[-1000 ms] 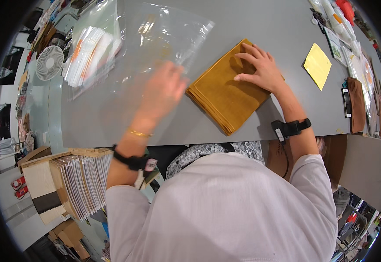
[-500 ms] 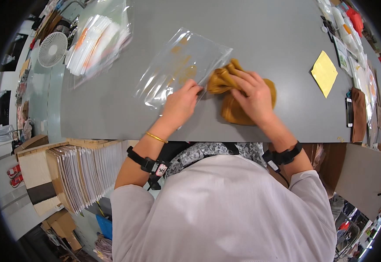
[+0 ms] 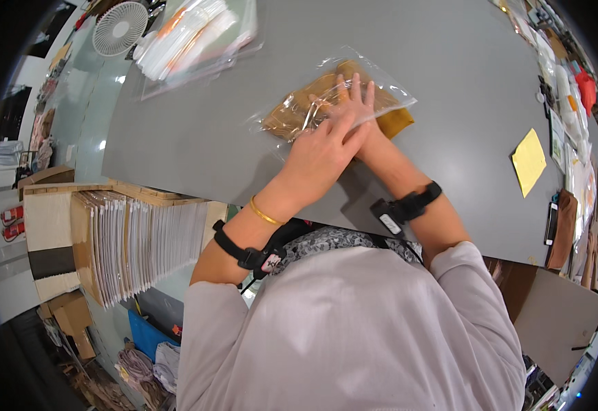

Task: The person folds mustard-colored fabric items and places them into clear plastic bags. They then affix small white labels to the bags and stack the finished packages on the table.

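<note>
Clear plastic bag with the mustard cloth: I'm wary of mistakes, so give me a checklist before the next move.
1. Mustard cloth wholly inside clear bag: not ok; a corner sticks out at right.
2. Right hand outside the bag: not ok; spread fingers show through the plastic.
3. Left hand gripping the bag's edge: cannot tell.
4. Yellow sheet clear of the bag: ok; apart, at right.

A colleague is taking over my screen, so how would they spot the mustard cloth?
On the grey table, find where the left hand and right hand meet. There, the mustard cloth lies mostly within a clear bag, one corner poking out rightward. Unlike the pale yellow sheet farther right, it's brownish and bagged.
</note>
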### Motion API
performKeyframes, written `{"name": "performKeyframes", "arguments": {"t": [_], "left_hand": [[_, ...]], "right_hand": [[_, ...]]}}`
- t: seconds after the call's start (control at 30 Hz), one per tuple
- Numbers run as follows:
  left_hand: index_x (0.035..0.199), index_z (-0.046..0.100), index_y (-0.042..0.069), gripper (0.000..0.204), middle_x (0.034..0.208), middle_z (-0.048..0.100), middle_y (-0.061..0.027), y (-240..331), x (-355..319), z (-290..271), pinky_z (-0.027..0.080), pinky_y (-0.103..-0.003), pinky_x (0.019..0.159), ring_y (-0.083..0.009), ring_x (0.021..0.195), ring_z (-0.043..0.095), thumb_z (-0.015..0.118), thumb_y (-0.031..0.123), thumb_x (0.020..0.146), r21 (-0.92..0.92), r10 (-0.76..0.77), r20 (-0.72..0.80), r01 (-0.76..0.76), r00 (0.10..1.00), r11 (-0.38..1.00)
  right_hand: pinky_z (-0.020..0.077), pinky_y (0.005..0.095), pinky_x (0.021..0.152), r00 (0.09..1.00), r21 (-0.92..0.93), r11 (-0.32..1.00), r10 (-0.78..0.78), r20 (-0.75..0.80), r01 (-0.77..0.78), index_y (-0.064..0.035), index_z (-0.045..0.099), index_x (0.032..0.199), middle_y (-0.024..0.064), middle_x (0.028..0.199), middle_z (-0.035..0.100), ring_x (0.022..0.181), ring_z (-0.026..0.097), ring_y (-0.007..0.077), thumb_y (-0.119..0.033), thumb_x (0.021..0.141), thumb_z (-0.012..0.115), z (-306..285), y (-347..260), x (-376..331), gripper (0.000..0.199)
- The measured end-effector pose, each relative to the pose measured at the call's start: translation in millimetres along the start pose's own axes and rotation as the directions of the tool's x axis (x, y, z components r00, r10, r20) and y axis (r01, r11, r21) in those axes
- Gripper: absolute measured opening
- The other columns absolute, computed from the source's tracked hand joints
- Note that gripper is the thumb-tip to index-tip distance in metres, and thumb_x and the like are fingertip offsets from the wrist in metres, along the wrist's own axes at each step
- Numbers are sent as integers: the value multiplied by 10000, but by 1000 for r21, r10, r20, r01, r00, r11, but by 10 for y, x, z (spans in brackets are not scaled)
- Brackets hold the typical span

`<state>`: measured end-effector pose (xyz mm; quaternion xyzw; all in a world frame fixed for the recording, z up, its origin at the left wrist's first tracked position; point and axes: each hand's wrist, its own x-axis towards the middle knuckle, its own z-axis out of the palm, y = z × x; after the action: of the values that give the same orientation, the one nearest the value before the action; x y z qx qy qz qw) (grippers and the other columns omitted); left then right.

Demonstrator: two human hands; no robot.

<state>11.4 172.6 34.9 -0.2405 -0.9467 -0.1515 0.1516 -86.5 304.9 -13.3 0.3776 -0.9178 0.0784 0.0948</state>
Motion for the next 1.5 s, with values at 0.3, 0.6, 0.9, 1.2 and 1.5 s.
{"name": "performKeyframes", "arguments": {"t": [0.3, 0.6, 0.9, 1.2, 1.5], "left_hand": [[1334, 584, -103, 605, 1451, 502, -287, 429, -585, 335, 465, -470, 1108, -413, 1338, 510, 751, 267, 885, -190, 162, 93, -142, 982, 971], [1258, 647, -75, 596, 1407, 555, -274, 190, -507, 544, 472, -496, 1102, -419, 1338, 504, 830, 312, 844, -284, -96, 74, 113, 993, 952], [1134, 646, 28, 359, 1363, 573, -171, -496, -995, -96, 513, -500, 1080, -417, 1330, 549, 787, 49, 804, -122, -53, -59, 45, 997, 991], [1105, 610, 30, 347, 1403, 558, -170, -963, -936, -22, 494, -517, 1147, -432, 1356, 543, 756, -14, 794, -243, 152, 159, -110, 976, 964], [1026, 674, 12, 187, 1260, 632, -162, -910, -959, -42, 458, -542, 1203, -374, 1325, 569, 724, 9, 845, -241, 197, 156, -156, 968, 958]], "right_hand": [[181, 659, 1276, 962, 217, 950, -251, 105, 224, -301, 553, 1541, 134, 1687, 371, 1580, 274, 425, -418, 961, 700, 131, 532, -634, 610], [197, 658, 1267, 963, 56, 962, -268, 11, 267, -299, 499, 1578, 152, 1676, 379, 1576, 280, 425, -323, 972, 699, 146, 312, 19, 638], [138, 627, 1312, 768, 300, 762, -628, 125, 574, -263, 499, 1575, -28, 1702, 375, 1608, 248, 309, -751, 959, 496, 83, 453, -211, 787], [119, 646, 1300, 776, 196, 784, -616, 135, 589, -242, 396, 1641, 72, 1723, 321, 1611, 237, 322, -835, 916, 451, 98, 267, -120, 939], [49, 636, 1307, 885, 53, 914, -402, 235, 401, -202, 387, 1645, 141, 1755, 212, 1634, 138, 343, -855, 902, 437, 8, 433, -419, 991]]}}
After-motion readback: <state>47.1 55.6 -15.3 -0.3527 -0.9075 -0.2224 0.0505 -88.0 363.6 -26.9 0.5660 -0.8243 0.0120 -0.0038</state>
